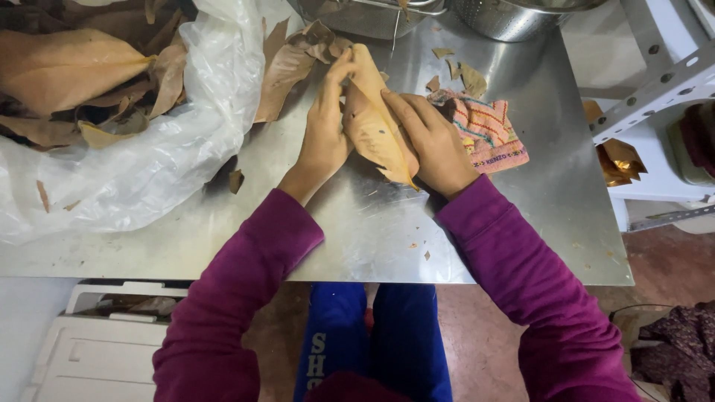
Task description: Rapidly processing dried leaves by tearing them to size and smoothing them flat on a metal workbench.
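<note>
Both hands, left (pixel 324 138) & right (pixel 436 145), grip dry leaf (pixel 372 123) over steel table (pixel 357 231).

Left hand (pixel 324 138) and right hand (pixel 432 145) grip one dry leaf (pixel 372 123) over the steel table (pixel 357 231); striped cloth (pixel 488 134) beside.

Person: bare hands, left (pixel 322 141) and right (pixel 436 145); long magenta-purple sleeves (pixel 521 275); blue trousers (pixel 372 335) with pale lettering.
</note>
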